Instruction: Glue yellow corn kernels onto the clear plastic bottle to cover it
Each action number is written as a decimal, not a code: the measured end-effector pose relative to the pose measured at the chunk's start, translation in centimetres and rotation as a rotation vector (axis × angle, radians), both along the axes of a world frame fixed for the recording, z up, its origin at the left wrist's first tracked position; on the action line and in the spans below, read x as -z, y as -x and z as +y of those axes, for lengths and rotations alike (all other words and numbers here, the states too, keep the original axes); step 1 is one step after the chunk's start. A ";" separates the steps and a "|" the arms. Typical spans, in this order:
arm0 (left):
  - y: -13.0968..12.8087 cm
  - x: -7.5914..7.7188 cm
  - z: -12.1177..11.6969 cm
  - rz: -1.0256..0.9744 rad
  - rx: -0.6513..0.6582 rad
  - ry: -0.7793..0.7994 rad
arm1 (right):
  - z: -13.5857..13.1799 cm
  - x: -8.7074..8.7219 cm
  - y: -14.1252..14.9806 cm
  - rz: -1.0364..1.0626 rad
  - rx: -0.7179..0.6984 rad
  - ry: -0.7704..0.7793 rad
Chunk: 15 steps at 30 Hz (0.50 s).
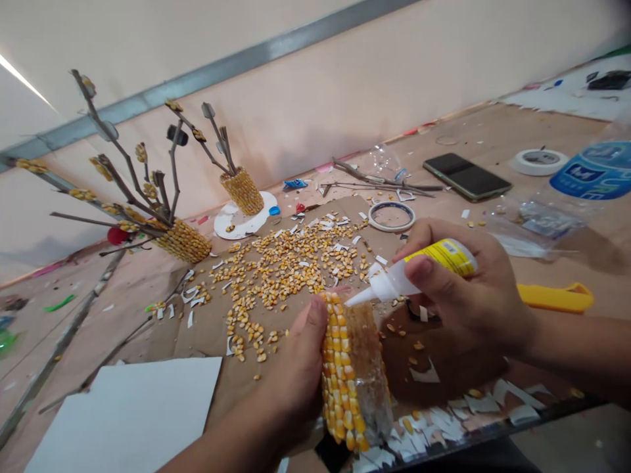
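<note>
My left hand (pixel 298 358) is wrapped round a clear plastic cylinder (pixel 369 374), partly covered in rows of yellow corn kernels (pixel 339 381). The cylinder is tilted, and its right side shows bare plastic. In my right hand (pixel 473 299) is a glue bottle (pixel 441 258) with a yellow label, held nearly sideways. Its white nozzle points left, with the tip at the cylinder's upper rim, close to the top kernels; whether it touches I cannot tell. Loose corn kernels (pixel 280 263) lie spread on brown cardboard behind the cylinder.
Two kernel-covered vases with twigs, a nearer one (pixel 185 242) and a farther one (pixel 242 190), stand at the back left. White card (pixel 133 414) lies front left. A tape roll (pixel 392 216), phone (pixel 466 176), plastic bottle (pixel 594 167) and yellow cutter (pixel 557 298) lie right. Paper scraps line the front edge.
</note>
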<state>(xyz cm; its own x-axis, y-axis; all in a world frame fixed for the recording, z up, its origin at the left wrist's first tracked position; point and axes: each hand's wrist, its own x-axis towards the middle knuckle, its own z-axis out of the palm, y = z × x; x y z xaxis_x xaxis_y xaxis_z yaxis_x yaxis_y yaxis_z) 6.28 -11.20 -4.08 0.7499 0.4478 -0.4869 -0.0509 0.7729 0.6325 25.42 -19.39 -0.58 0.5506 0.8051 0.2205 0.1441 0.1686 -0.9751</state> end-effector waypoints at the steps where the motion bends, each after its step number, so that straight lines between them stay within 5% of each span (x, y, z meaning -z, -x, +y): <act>1: 0.0 -0.1 0.0 0.010 -0.007 -0.020 | 0.0 0.0 0.0 0.011 0.007 -0.007; 15: 0.1 -0.2 -0.2 0.081 0.027 -0.099 | 0.3 0.1 -0.1 0.130 -0.019 -0.010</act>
